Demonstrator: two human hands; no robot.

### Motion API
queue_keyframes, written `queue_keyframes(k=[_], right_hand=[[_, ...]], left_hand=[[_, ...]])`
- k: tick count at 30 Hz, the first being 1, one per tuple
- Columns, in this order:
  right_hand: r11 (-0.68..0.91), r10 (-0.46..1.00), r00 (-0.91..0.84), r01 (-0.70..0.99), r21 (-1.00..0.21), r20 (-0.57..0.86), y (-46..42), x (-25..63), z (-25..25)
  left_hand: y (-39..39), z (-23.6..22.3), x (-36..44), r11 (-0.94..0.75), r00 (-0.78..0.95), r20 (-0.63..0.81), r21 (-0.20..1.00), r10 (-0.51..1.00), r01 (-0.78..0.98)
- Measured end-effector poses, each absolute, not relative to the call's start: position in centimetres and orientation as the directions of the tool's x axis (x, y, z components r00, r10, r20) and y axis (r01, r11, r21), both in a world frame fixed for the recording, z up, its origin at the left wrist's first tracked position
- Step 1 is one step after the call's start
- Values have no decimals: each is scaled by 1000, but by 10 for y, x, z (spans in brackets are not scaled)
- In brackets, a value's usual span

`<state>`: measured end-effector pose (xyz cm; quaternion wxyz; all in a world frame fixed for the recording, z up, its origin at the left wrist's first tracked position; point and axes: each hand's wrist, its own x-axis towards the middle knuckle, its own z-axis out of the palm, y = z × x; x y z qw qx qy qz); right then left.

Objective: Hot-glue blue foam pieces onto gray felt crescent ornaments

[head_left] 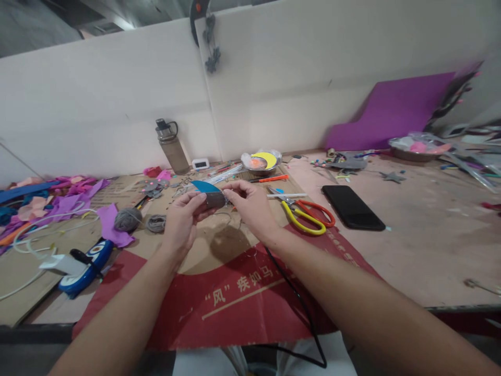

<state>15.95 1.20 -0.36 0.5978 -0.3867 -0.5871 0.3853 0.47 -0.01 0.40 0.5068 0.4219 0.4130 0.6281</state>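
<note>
Between my hands, raised over the cardboard mat, is a curved piece point(205, 187) with a blue pointed end and a dark grey lower part that looks wound with yarn. My left hand point(183, 216) grips its left side between thumb and fingers. At its right edge, my right hand point(248, 203) is closed in a pinch; whatever lies between those fingertips is too small to make out. A grey yarn ball point(128, 219) and a smaller yarn coil point(156, 223) lie left of my hands. To the right rest scissors point(307, 214) with one yellow and one red handle.
A black phone point(352, 207) lies right of the scissors. Behind stand a bottle point(172, 151) and a bowl point(258, 170) holding a yellow crescent point(268, 158). Coloured scraps point(74, 196) and a blue power strip point(90, 269) fill the left. A black cable point(297, 297) hangs below my right arm.
</note>
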Motion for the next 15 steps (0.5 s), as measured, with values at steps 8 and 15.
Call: queue_keyframes(k=[8, 15], right_hand=[[379, 926, 6, -16, -925, 379, 11, 160, -1], [363, 931, -13, -78, -929, 365, 11, 160, -1]], left_hand=[[3, 3, 3, -30, -91, -2, 938, 996, -345], [5, 2, 3, 6, -67, -34, 923, 997, -384]])
